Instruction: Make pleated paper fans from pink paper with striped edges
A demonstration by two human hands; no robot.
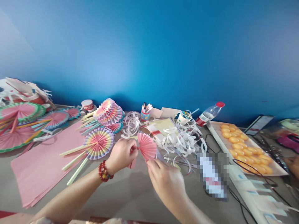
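A pink pleated paper fan (147, 146) is spread between my two hands above the grey table. My left hand (123, 154), with red bead bracelets at the wrist, is closed around the fan's gathered middle; a bit of pink paper shows below its fingers. My right hand (164, 177) pinches the fan's lower edge. To the left lies a finished round paper fan (98, 143) in yellow, pink and lilac with pale sticks. Behind it is a stack of similar pleated fans (108, 113). Pink paper sheets (44, 165) lie under them.
White curled paper strips (182, 140) heap behind my right hand. A pen cup (145, 115), a tilted plastic bottle (210, 114) and a tray of yellow oval pieces (213, 126) stand farther back. Cables and a power strip (247, 186) run along the right. More fans (20, 113) lie far left.
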